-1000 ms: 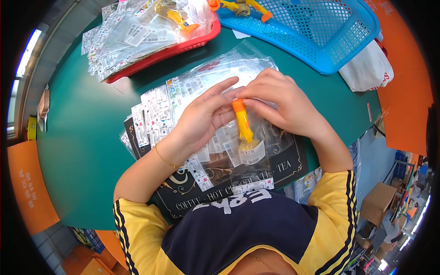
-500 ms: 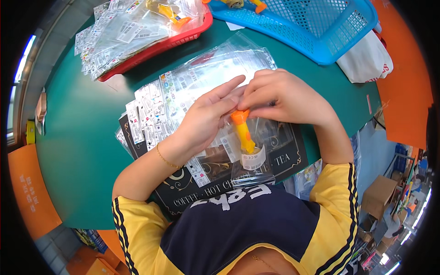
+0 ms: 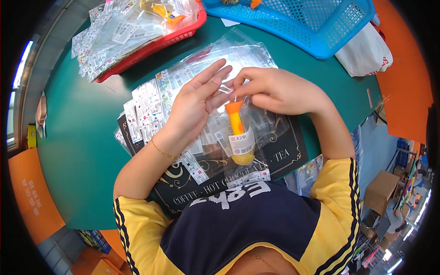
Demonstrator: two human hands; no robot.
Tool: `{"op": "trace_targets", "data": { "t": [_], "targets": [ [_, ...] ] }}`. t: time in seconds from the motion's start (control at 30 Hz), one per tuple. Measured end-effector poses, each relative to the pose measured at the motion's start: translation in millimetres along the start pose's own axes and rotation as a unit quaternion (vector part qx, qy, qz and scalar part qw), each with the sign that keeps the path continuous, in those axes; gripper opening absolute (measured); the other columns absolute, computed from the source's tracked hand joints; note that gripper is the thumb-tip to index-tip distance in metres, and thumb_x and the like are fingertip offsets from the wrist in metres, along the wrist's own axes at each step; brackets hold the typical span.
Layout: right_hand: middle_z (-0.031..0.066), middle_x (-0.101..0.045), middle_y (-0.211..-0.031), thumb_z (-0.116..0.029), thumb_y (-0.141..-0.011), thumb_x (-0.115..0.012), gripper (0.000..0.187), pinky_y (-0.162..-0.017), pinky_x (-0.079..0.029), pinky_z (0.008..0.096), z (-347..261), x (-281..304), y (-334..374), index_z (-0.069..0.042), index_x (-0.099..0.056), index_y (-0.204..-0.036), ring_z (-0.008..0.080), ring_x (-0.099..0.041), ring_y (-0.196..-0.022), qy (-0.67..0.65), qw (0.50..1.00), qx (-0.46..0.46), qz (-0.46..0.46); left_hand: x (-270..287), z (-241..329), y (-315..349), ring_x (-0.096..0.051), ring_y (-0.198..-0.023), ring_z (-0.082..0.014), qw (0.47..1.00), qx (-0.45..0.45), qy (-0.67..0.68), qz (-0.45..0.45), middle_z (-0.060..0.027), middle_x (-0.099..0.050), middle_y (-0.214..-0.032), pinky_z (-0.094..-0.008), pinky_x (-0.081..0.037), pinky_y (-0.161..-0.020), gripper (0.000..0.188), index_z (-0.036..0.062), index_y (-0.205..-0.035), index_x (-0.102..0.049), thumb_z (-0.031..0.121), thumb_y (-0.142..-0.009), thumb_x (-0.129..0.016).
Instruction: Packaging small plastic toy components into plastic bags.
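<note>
A yellow toy flashlight (image 3: 235, 121) with an orange end and a white label lies inside a clear plastic bag (image 3: 251, 168), its orange end toward my hands. The fingers of my right hand (image 3: 275, 90) are pinched together on the bag's upper edge, just above the flashlight. My left hand (image 3: 195, 101) is at the other side of that edge, fingers stretched out and palm turned toward the bag, touching the plastic. Under the bag are a stack of flat clear bags (image 3: 176, 87) with printed strips and a black placemat (image 3: 201, 195) with lettering.
At the far left a red basket (image 3: 151, 51) holds many flat bags and a bagged yellow-orange toy (image 3: 172, 17). A blue mesh basket (image 3: 321, 51) stands at the far right beside a white bag (image 3: 366, 55). The table (image 3: 82, 151) is green with a curved edge.
The bagged flashlight now hangs straighter, its label turned more upward. My left fingers have straightened and moved up and left; my right hand has shifted slightly left along the bag's edge.
</note>
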State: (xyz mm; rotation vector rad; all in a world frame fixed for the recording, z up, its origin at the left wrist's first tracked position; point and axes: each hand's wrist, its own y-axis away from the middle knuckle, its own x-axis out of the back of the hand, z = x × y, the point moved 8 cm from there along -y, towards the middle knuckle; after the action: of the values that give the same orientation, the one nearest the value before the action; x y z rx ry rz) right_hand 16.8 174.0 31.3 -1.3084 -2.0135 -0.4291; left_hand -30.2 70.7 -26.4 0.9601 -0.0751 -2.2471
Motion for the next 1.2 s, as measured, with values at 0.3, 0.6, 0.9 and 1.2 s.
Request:
{"op": "trace_targets", "data": {
  "t": [0.3, 0.6, 0.9, 1.2],
  "targets": [
    [0.0015, -0.059, -0.065, -0.030, -0.076, -0.074, 0.028, -0.051, -0.037, 0.0239, 2.3, -10.7, -7.5, -0.004, -0.069, -0.083, 0.0076, -0.049, -0.059, -0.118, 0.982, -0.146, 0.000, -1.6, -4.8, -2.8, -0.050, -0.119, -0.0234, 1.000, 0.015, -0.014, -0.015, -0.0162, -0.041, -0.139, -0.0312, -0.044, -0.099, 0.042, 0.0009, -0.137, -0.036, 0.011, -0.096, -0.042],
    [0.0057, -0.067, -0.075, -0.018, -0.078, -0.068, 0.020, -0.056, -0.043, 0.0225, 11.3, -25.5, -3.0, -0.001, -0.070, -0.089, 0.0076, -0.057, -0.064, -0.192, 0.962, -0.181, -0.076, -5.4, -6.2, -0.4, -0.049, -0.121, -0.0265, 0.999, 0.014, -0.029, -0.015, -0.0165, -0.040, -0.139, -0.0331, -0.042, -0.101, 0.042, 0.0002, -0.137, -0.036, 0.009, -0.097, -0.041],
    [0.0006, -0.066, -0.077, -0.015, -0.079, -0.069, 0.019, -0.045, -0.040, 0.0182, 4.3, -31.2, -1.5, -0.002, -0.069, -0.092, 0.0033, -0.052, -0.052, -0.338, 0.903, -0.216, -0.154, -4.0, -1.3, 0.6, -0.049, -0.120, -0.0256, 0.999, -0.020, -0.047, -0.008, -0.0166, -0.042, -0.138, -0.0322, -0.042, -0.101, 0.041, -0.0002, -0.137, -0.036, 0.009, -0.097, -0.041],
    [0.0014, -0.068, -0.080, -0.015, -0.081, -0.068, 0.017, -0.046, -0.041, 0.0183, 14.2, -32.6, 1.4, -0.004, -0.069, -0.094, 0.0031, -0.052, -0.053, -0.290, 0.915, -0.237, -0.147, -1.7, 14.1, 12.2, -0.056, -0.105, -0.0174, 0.963, -0.113, -0.241, 0.035, -0.0140, -0.048, -0.125, -0.0258, -0.047, -0.085, 0.053, -0.0002, -0.127, -0.038, 0.016, -0.085, -0.065]
  ]
}}
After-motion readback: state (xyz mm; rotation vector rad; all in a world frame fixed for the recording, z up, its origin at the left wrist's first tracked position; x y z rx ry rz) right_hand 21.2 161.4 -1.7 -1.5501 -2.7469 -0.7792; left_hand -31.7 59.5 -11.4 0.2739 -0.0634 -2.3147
